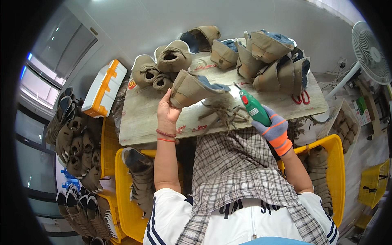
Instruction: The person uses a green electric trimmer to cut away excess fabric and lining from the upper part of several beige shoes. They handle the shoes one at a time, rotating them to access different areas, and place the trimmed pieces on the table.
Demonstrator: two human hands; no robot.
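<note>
Head-worn fisheye, downward over worktable [143, 118]

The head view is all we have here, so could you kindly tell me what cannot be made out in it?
- Tip of the green tool in the gloved right hand: too thin to see where it meets the tan shoe.
- Left hand: its fingertips are hidden behind the shoe.
- Contents of the yellow crate on the right: partly covered by the right arm.
- Red scissors: blades hidden under the shoe pile.
</note>
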